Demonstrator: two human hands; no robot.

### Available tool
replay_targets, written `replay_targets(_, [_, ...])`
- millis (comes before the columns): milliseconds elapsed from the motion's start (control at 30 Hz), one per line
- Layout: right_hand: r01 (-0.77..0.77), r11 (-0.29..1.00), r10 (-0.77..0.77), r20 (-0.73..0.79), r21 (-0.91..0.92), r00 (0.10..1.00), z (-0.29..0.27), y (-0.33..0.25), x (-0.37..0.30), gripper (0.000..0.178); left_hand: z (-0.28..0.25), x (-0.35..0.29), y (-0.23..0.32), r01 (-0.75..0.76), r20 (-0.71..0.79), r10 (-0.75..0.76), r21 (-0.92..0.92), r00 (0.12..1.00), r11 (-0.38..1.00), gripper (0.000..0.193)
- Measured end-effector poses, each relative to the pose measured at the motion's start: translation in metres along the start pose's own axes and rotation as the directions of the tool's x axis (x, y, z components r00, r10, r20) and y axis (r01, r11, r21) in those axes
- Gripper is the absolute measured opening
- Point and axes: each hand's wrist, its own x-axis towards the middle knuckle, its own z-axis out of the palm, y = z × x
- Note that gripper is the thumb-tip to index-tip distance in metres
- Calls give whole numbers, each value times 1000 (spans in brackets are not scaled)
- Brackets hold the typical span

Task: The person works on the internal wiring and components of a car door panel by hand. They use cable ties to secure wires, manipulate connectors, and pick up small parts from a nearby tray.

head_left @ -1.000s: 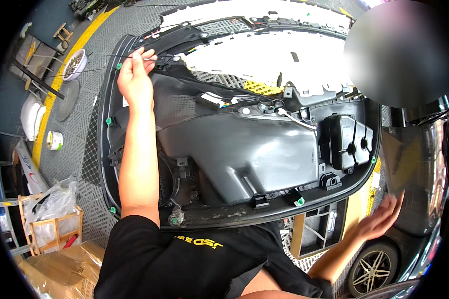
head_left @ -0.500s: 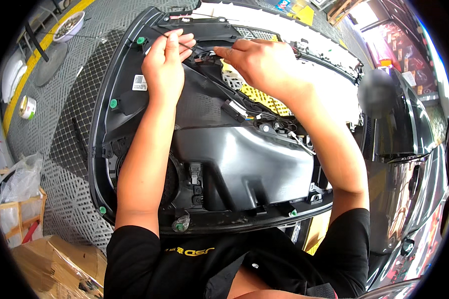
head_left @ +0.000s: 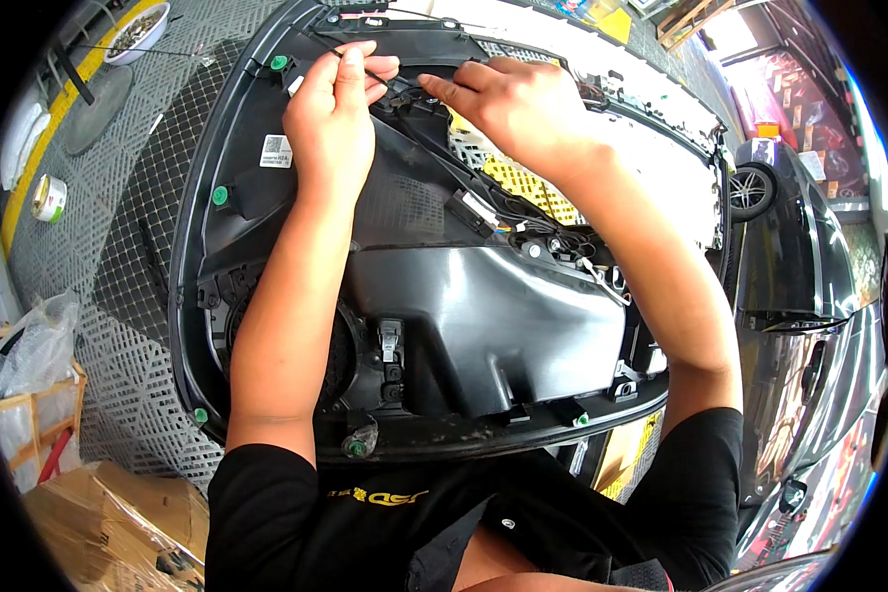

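Note:
A large black car door panel (head_left: 483, 326) lies in front of me with its inner side up. Near its far edge, my left hand (head_left: 340, 94) is closed on a thin black cable (head_left: 377, 77), the thumb pressed toward the fingers. To its right, my right hand (head_left: 523, 104) has bent fingers, with the index fingertip down beside the cable. Whatever lies under those fingertips is hidden. A black wiring harness (head_left: 444, 158) runs from there to a connector (head_left: 474, 211) on the panel. Green clips (head_left: 220, 195) sit along the panel's rim.
A dark car (head_left: 794, 237) stands at the right. On the left floor are a bowl of small parts (head_left: 136, 35), a tin can (head_left: 49, 198) and a cardboard box (head_left: 118, 528). Yellow perforated material (head_left: 528, 187) shows beyond the panel's right side.
The whole view has shifted slightly. My left hand has moved a little right and away from me along the cable, closer to my right hand, which stays at nearly the same spot.

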Motion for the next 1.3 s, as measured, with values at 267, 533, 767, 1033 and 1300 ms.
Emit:
replay_targets(267, [134, 989, -138, -64, -63, 988, 14, 22, -4, 47, 1, -2, 3, -30, 2, 30, 124, 1000, 992, 34])
replay_targets(533, [-32, 999, 32, -37, -25, 999, 22, 19, -14, 46, -2, -3, 1, -29, -24, 33, 158, 999, 987, 33])
replay_targets(767, [-542, 833, 553, -168, 107, 816, -77, 143, -12, 25, -4, 1, 12, -95, -177, 92, -8, 980, 995, 33])
replay_targets(1033, [-584, 810, 582, -175, 47, 794, -83, 121, -119, 30, -50, 34, 31, -129, -273, 19, -392, 962, 911, 38])
replay_targets(1300, [-974, 222, 963, -166, 37, 213, -177, 40, -293, 26, -118, 64, 27, 34, -308, 135, 487, 942, 873, 80])
